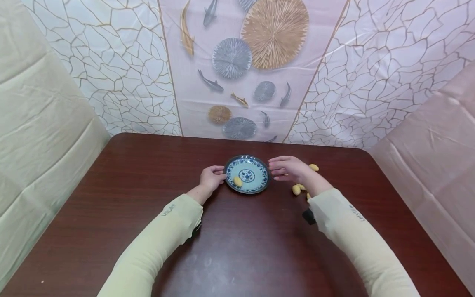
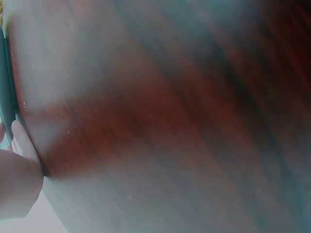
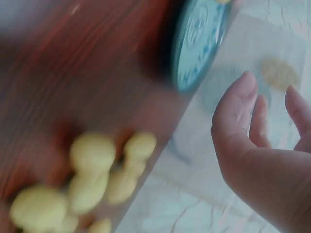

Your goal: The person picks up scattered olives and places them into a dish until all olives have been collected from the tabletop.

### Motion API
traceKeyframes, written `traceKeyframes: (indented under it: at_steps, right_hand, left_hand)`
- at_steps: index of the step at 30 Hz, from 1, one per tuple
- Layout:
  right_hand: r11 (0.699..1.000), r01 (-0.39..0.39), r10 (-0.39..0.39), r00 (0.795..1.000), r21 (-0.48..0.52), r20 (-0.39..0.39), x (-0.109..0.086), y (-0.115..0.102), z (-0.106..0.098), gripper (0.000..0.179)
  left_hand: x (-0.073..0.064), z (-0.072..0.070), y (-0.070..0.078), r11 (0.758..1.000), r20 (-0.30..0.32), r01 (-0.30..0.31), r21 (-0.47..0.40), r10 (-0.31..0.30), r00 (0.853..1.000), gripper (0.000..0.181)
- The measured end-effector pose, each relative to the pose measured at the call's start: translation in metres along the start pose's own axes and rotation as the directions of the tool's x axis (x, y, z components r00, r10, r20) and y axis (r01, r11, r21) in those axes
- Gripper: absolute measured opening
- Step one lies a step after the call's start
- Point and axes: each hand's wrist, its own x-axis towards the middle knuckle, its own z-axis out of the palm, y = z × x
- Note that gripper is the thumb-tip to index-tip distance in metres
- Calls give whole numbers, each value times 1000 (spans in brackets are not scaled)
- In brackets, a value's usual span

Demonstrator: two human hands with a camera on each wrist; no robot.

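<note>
A round blue-and-white patterned plate (image 1: 256,183) with a dark rim lies on the table. One yellow, oval, peanut-like piece (image 1: 238,181) sits inside it, left of the central flower motif. My left hand (image 1: 212,177) holds the plate's left rim between thumb and fingers; in the left wrist view its fingers (image 2: 22,138) are right at the plate's edge. Beyond the right rim, my right hand (image 1: 289,168) is raised with loosely bent fingers and holds nothing. Several more yellow pieces (image 1: 296,189) lie beside and partly behind the right forearm, blurred and lumpy in the right wrist view.
The dark red-brown table (image 1: 237,247) reaches back to a patterned cloth wall (image 1: 237,103) with fish and round motifs. Pale padded panels (image 1: 426,152) stand along both sides. A small black object (image 1: 309,216) shows under the right cuff.
</note>
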Motion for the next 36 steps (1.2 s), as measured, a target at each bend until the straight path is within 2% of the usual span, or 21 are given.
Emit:
traceKeyframes:
  at_steps: [8, 12, 16, 19, 26, 34, 36]
  right_hand:
    - [996, -2, 4, 1000, 90, -24, -30, 18, -54, 60]
    - [996, 6, -2, 999, 84, -45, -41, 30, -75, 60]
    - [994, -34, 43, 995, 104, -84, -49, 44, -91, 41]
    - [989, -72, 85, 991, 126, -105, -54, 57, -100, 22]
    - [983, -116, 133, 984, 141, -120, -59, 83, -114, 4]
    - [981, -165, 180, 972, 101, -153, -63, 96, -113, 11]
    - [981, -174, 187, 968, 90, -166, -63, 96, -110, 7]
  left_hand:
    - [0, 1, 0, 1000, -1, 2, -1, -2, 1000, 36]
    - [0, 2, 1, 1000, 4, -4, -10, 4, 1000, 36]
    - [-1, 2, 2, 1000, 6, 2, -11, -2, 1000, 36]
    - [-1, 2, 2, 1000, 8, 9, -4, -9, 1000, 36]
    - [0, 2, -1, 1000, 11, 6, -10, -6, 1000, 36]
    - [-1, 2, 0, 1000, 7, -2, -13, 2, 1000, 36]
    - [-1, 1, 0, 1000, 7, -2, -13, 2, 1000, 36]
